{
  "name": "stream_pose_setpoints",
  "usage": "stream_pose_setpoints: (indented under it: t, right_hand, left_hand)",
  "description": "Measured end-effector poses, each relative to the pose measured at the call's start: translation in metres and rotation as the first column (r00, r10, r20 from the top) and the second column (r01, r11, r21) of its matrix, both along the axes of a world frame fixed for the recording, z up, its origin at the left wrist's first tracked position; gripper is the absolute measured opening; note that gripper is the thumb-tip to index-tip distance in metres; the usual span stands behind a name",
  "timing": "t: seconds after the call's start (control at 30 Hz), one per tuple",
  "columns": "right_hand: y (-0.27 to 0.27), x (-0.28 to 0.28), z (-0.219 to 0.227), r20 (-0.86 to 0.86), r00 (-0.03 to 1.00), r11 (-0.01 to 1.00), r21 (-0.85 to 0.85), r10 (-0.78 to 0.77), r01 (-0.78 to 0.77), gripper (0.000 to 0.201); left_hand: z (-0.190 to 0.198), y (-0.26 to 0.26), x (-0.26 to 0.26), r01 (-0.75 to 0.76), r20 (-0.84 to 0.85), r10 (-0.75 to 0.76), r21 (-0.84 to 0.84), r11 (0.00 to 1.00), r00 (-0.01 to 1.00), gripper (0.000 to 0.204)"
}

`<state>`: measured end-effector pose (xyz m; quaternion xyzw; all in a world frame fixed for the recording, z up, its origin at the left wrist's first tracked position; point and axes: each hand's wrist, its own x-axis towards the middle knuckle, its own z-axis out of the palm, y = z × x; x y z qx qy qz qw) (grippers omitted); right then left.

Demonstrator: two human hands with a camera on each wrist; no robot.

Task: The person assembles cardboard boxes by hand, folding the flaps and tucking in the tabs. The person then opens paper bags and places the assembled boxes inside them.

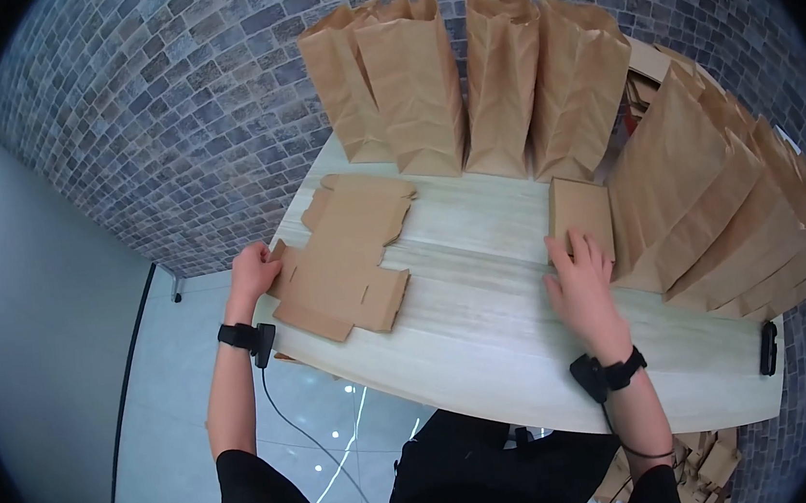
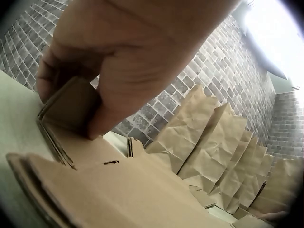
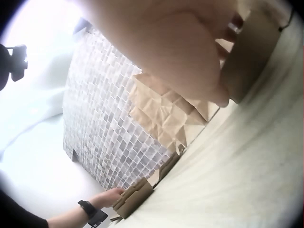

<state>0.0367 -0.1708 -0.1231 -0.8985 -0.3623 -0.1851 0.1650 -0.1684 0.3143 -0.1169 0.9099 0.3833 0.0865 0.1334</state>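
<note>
A flat, partly creased cardboard box blank (image 1: pixel 335 248) lies at the left of the table. At its left edge my left hand (image 1: pixel 254 271) pinches a raised end flap; the left wrist view shows the thumb inside this flap (image 2: pixel 76 107) and the fingers behind it. A small closed cardboard box (image 1: pixel 581 203) sits at the right, beside the paper bags. My right hand (image 1: pixel 586 297) rests on its near end, fingers laid over the top. The right wrist view shows the thumb tip by the lower corner of the box's side (image 3: pixel 251 52).
Tall brown paper bags (image 1: pixel 417 95) stand along the table's back edge, and more bags (image 1: pixel 698 194) crowd the right side. A black object (image 1: pixel 768 348) lies at the front right corner of the table (image 1: pixel 489 340). Cardboard pieces (image 1: pixel 714 459) are below, right.
</note>
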Motion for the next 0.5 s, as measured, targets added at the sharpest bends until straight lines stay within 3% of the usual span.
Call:
stream_pose_setpoints:
  t: [0.07,0.1,0.13,0.23,0.3,0.33,0.4,0.5]
  right_hand:
    - [0.000,-0.008,0.005,-0.077,0.994,0.993,0.087,0.082,-0.075,0.044]
    - [0.000,-0.013,0.003,-0.149,0.974,0.973,0.184,0.171,-0.142,0.042]
    - [0.001,-0.018,0.001,-0.158,0.975,0.973,0.190,0.159,-0.128,0.042]
    - [0.007,-0.026,-0.005,-0.063,0.969,0.935,0.286,0.237,-0.210,0.030]
    - [0.008,-0.029,-0.010,-0.146,0.894,0.854,0.393,0.424,-0.341,0.018]
    - [0.007,-0.030,-0.011,-0.148,0.896,0.855,0.396,0.419,-0.335,0.018]
    - [0.005,-0.031,-0.013,-0.441,0.692,0.807,0.453,0.572,-0.379,0.015]
    - [0.007,-0.025,-0.024,-0.473,0.678,0.808,0.488,0.563,-0.331,0.016]
  left_hand:
    - [-0.005,-0.006,-0.001,0.048,0.193,-0.085,0.187,0.981,0.978,0.026]
    - [-0.004,-0.009,0.001,0.063,0.183,-0.098,0.190,0.980,0.978,0.026]
    - [-0.002,-0.012,0.002,0.029,0.205,-0.077,0.229,0.973,0.976,0.025]
    - [-0.006,-0.007,0.000,0.022,0.180,-0.081,0.307,0.952,0.980,0.025]
    - [-0.007,-0.008,0.001,0.047,0.133,-0.098,0.340,0.939,0.986,0.027]
    - [-0.009,-0.009,0.002,0.032,0.183,-0.091,0.305,0.952,0.979,0.028]
    - [-0.010,-0.011,0.001,0.029,0.223,-0.092,0.272,0.962,0.970,0.029]
    - [-0.012,-0.014,0.002,0.018,0.216,-0.078,0.266,0.964,0.973,0.028]
